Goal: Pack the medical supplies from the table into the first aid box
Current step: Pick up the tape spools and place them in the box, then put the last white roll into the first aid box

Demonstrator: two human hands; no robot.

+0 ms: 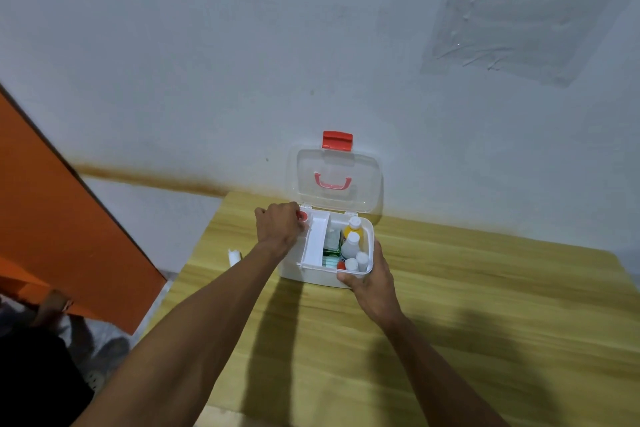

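Note:
The white first aid box (311, 279) stands open on the wooden table, its clear lid (334, 163) with a red latch leaning back against the wall. Inside at the right are a yellow bottle (354, 228), a white bottle (350, 243) and two small white bottles (356, 263), with green and clear packets beside them. A white inner tray (316, 242) sits tilted across the left part. My left hand (278, 226) is closed at the box's left rear corner around a small red-capped item (303, 217). My right hand (369, 276) grips the box's front right corner.
The wooden table (485, 305) runs to the right and toward me, its left edge close to the box. A small white object (233, 256) lies beyond that left edge. An orange panel (52, 218) stands at the left, a grey wall behind.

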